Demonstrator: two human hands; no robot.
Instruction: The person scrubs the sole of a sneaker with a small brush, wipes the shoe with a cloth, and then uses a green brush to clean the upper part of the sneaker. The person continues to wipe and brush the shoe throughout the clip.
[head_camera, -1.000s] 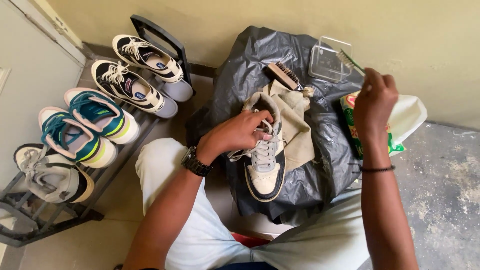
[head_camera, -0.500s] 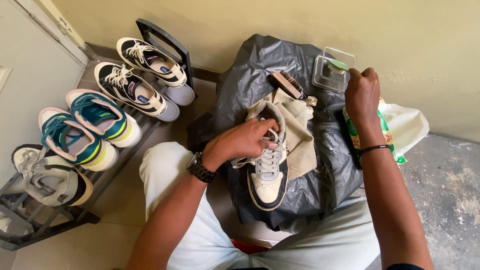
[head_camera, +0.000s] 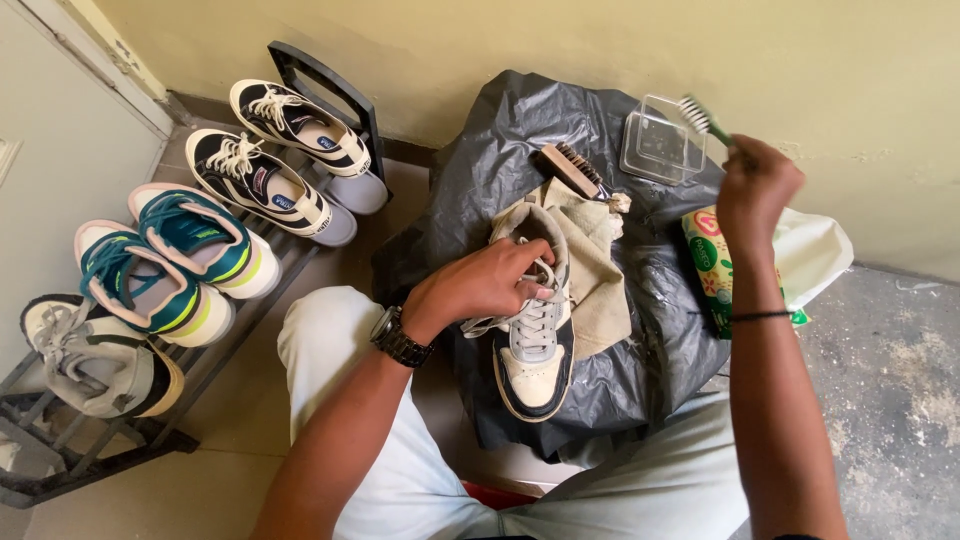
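Sneaker, white and grey with a dark sole edge, lies toe toward the person on a beige cloth spread over a black plastic sheet; this layering appears to keep dirt off the floor. Left hand rests on the sneaker's laced upper, fingers curled and pressed down around it, holding it steady. Right hand is raised above the sheet, fingers pinched shut on the handle of a green toothbrush, bristle end poised over a clear plastic container. A wooden brush lies just beside the cloth, within reach. Other shoes sit in pairs on a low black rack at the left.
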